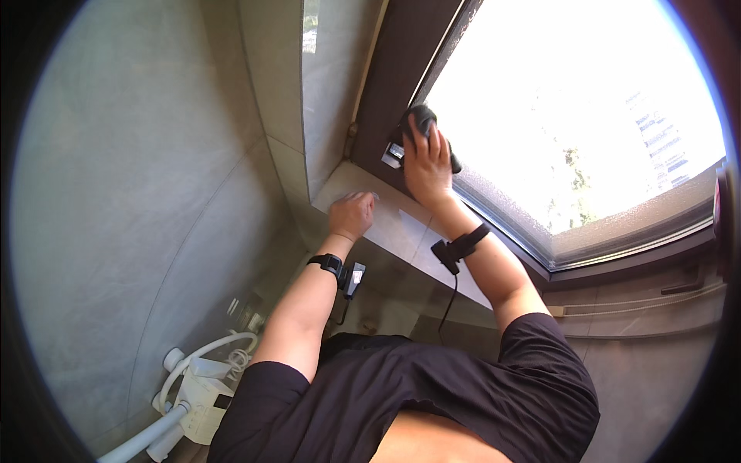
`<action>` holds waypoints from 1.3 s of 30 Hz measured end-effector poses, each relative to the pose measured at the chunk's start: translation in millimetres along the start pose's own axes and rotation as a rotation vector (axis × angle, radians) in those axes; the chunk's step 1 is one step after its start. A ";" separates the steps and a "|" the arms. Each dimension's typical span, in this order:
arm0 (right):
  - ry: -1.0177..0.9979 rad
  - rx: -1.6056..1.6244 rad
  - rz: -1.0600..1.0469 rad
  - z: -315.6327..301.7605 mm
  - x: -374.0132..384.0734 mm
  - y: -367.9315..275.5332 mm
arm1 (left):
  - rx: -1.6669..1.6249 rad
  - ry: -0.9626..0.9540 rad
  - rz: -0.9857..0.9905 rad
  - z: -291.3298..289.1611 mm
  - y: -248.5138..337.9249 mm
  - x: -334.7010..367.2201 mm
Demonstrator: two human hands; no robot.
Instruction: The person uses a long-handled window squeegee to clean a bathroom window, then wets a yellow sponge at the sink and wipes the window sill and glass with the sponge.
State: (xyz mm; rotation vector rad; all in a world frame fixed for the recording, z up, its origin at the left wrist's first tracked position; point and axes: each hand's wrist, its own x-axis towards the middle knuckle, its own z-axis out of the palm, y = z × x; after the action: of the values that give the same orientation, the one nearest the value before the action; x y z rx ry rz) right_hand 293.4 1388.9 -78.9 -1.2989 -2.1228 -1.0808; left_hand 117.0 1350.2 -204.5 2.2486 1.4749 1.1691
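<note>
My right hand (428,166) is raised to the lower corner of the window. Its fingers press a dark cloth (421,119) against the brown window frame (384,92); part of the cloth sticks out beside the wrist. A small shiny metal fitting (393,156) sits on the frame right by the fingers. Lower and to the left, my left hand (353,214) rests closed on the tiled sill (397,220), knuckles up. I see nothing in it, though its fingertips are mostly hidden. Each wrist wears a black strap with a small device.
Bright window glass (579,116) fills the upper right. Grey tiled wall (139,177) rises on the left. A white appliance (204,397) with hoses stands at lower left. Thin black cables (450,301) hang from the wrist devices. A rail (656,309) runs below the window at right.
</note>
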 end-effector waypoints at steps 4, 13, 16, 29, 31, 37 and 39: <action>-0.078 -0.016 0.028 17.2 -36.6 -25.1 | 0.057 0.044 -0.006 4.8 -1.8 -1.7; -0.288 0.148 0.148 5.4 -25.5 -46.0 | 0.095 -0.090 -0.129 8.0 -8.0 -5.7; -0.362 0.145 0.105 -0.1 -16.1 -40.6 | 0.119 -0.095 -0.114 7.3 -8.5 -6.3; -0.381 -0.027 0.280 -112.1 -182.6 62.2 | 0.058 0.022 -0.002 1.2 -7.9 -4.2; -0.414 -0.104 0.403 -140.5 -225.0 84.3 | 0.089 0.033 0.019 0.8 -6.6 -3.0; -0.368 -0.316 0.769 -198.5 -318.3 134.6 | 0.118 -0.029 -0.045 5.1 -10.0 -2.2; -0.270 -0.352 0.900 -196.5 -333.9 131.7 | 0.121 0.027 -0.019 9.8 -13.4 -9.6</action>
State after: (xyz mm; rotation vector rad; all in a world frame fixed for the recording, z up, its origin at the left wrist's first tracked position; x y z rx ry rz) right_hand 559.3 1083.5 -137.6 -2.3397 -1.2184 -0.9006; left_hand 113.1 1350.7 -223.3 2.2993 1.6147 1.1377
